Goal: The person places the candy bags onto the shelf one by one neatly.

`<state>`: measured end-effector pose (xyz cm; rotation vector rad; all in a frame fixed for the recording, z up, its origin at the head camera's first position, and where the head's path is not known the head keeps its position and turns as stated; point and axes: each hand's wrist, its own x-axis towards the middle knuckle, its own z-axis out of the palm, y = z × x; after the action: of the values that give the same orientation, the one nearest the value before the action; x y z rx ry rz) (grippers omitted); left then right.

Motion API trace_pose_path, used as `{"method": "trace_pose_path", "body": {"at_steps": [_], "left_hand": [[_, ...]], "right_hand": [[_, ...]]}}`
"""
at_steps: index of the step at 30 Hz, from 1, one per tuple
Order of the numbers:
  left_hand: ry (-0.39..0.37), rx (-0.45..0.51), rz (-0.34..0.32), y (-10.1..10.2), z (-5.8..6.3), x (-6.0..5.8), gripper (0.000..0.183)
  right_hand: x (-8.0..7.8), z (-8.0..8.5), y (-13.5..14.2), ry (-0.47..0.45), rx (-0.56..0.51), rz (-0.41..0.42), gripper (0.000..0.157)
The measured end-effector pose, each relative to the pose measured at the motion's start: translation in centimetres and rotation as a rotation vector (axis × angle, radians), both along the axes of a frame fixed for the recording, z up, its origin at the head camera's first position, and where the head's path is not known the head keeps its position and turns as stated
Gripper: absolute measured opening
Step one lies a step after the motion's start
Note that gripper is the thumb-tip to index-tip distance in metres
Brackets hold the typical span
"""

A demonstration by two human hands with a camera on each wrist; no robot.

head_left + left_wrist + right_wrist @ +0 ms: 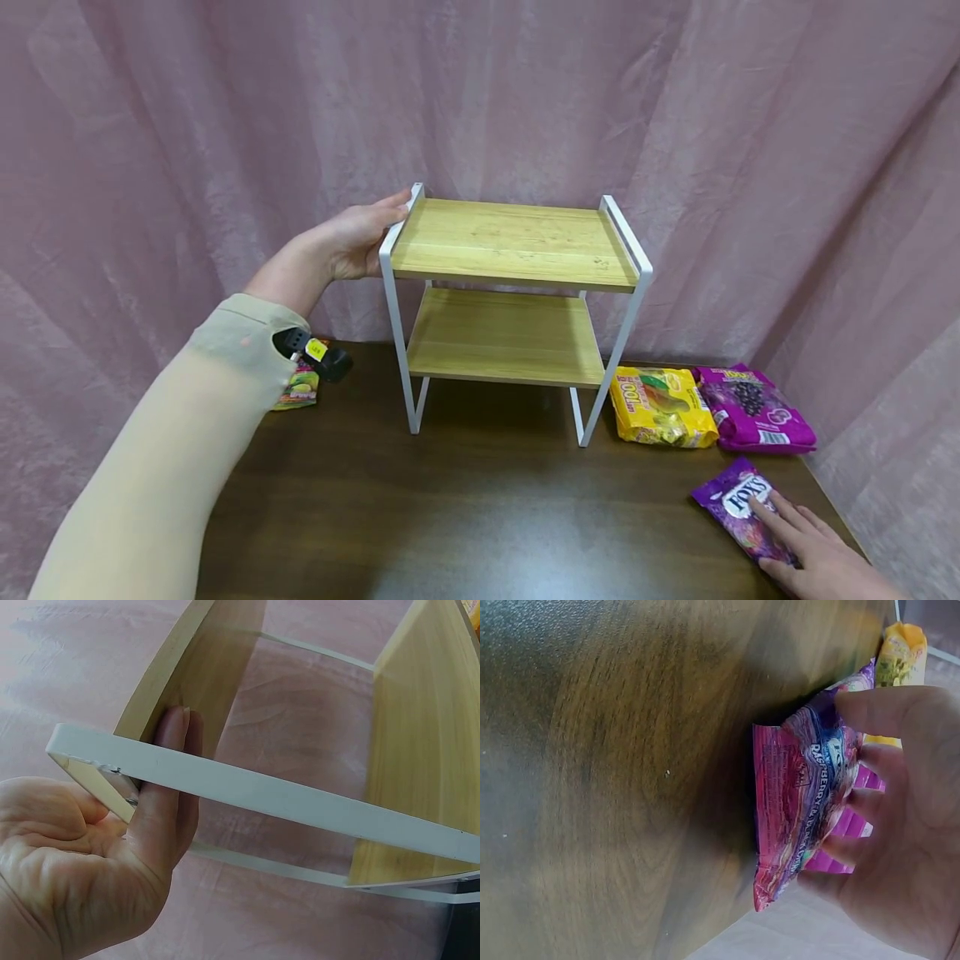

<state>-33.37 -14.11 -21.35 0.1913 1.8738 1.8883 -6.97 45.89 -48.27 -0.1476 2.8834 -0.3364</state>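
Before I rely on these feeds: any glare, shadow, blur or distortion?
Head: pale glare on the table, bottom centre, shadow under the shelf; left wrist: top board edge looks bowed, probably lens distortion; right wrist: purple pack small print too soft to read, dark shadow beside it.

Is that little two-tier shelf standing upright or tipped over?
Upright: in the head view, the shelf stands on its white legs, one board above the other, the left hand holding one side.

The frame is white, its 2 shelves yellowish wood-grain, the FOX'S packet mostly purple.
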Motion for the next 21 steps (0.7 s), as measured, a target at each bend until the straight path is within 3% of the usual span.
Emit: {"method": "trace_pose_path", "body": {"at_steps": [8,21], "left_hand": [[0.003,-0.006,0.009,0.27,0.1,0.05,0.056],[0.012,-0.017,0.011,0.58,0.02,0.18,0.056]], "right_hand": [[-0.07,-0.05,0.17,-0.01,-0.04,-0.009,0.077],[-0.12,-0.77,0.25,-0.004,0.052,0.007,0.075]]}}
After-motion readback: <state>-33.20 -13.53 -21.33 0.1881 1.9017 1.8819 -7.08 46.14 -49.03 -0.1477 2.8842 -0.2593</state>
